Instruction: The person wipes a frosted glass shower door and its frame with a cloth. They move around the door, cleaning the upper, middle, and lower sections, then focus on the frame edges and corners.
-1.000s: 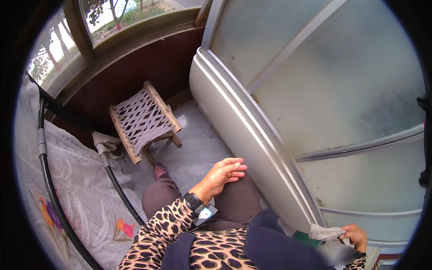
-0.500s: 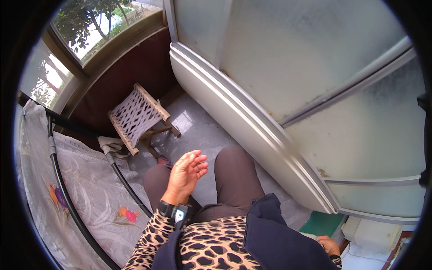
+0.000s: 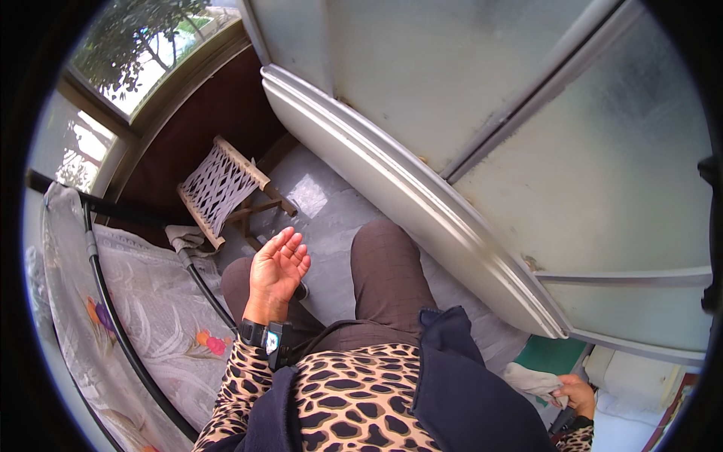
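Note:
My left hand (image 3: 277, 273) hangs above my left thigh, palm turned up, fingers loosely apart, holding nothing; a dark watch sits on its wrist. My right hand (image 3: 576, 394) is low at the right, down by my side, closed on a crumpled white cloth (image 3: 532, 380). I wear a leopard-print top, a dark blue vest and brown trousers. The frosted glass door (image 3: 527, 120) with its pale metal frame stands just in front of my knees.
A small woven stool (image 3: 221, 188) with a wooden frame stands on the pale tiled floor near the window at upper left. A black metal rail (image 3: 113, 316) draped with floral grey fabric runs down the left. A green object (image 3: 553, 354) lies at lower right.
My left hand has drawn back from my knee toward my body and turned palm up. The view has tilted, bringing the door closer. My right hand with the cloth has stayed low at the right.

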### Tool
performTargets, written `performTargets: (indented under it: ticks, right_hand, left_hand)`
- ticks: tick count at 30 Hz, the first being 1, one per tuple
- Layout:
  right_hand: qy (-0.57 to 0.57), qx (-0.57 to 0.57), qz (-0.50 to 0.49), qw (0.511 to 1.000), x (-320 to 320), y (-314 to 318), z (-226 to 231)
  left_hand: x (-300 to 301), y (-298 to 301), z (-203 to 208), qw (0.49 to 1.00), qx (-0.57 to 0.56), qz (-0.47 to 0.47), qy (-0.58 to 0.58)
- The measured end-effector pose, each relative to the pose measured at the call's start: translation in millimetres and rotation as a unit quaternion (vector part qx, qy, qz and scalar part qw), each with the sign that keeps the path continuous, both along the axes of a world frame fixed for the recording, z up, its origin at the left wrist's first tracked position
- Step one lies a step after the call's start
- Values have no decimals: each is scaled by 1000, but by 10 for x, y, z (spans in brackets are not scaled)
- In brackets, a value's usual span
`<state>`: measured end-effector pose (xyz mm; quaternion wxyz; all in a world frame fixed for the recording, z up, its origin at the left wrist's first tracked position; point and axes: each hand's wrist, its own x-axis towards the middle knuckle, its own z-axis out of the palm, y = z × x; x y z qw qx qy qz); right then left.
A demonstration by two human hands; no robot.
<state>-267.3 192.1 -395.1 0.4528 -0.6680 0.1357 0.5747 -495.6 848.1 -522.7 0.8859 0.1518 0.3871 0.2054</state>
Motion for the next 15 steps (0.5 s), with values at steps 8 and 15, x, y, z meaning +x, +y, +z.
performTargets:
  ticks: [8, 15]
  right_hand:
    - [38, -88, -71, 993, -1174, -108, -746]
    - [63, -168, -44, 983, -1959, -1474, -517]
  left_hand:
    - [129, 67, 29, 999, 28, -38, 18]
    - [208, -33, 108, 997, 60, -49, 10]
